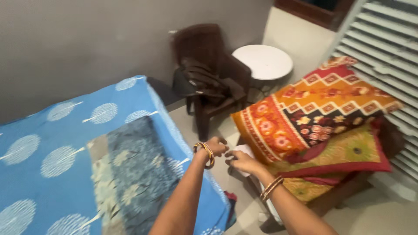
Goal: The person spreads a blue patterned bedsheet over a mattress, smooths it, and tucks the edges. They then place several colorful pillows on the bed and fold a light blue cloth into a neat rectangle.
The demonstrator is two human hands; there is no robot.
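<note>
My left hand (216, 146) and my right hand (242, 162) are close together above the gap between the bed and a pile of bedding. Both wear gold bangles at the wrist. My right hand's fingers pinch a small white piece of cloth or paper (242, 152); my left hand's fingers curl beside it, and whether they touch it is unclear. To the right lies a stack of patterned quilts, the top one orange and red (313, 109). To the left is a bed with a blue sheet with white circles (52, 143), and a dark blue floral cloth (135, 169) lies on it.
A dark brown chair (209, 74) with dark clothes on its seat stands by the grey wall. A round white table (263, 61) is beside it. White slatted shutters (387, 39) fill the right side. The quilts rest on a wooden seat (339, 196). Floor tiles are pale.
</note>
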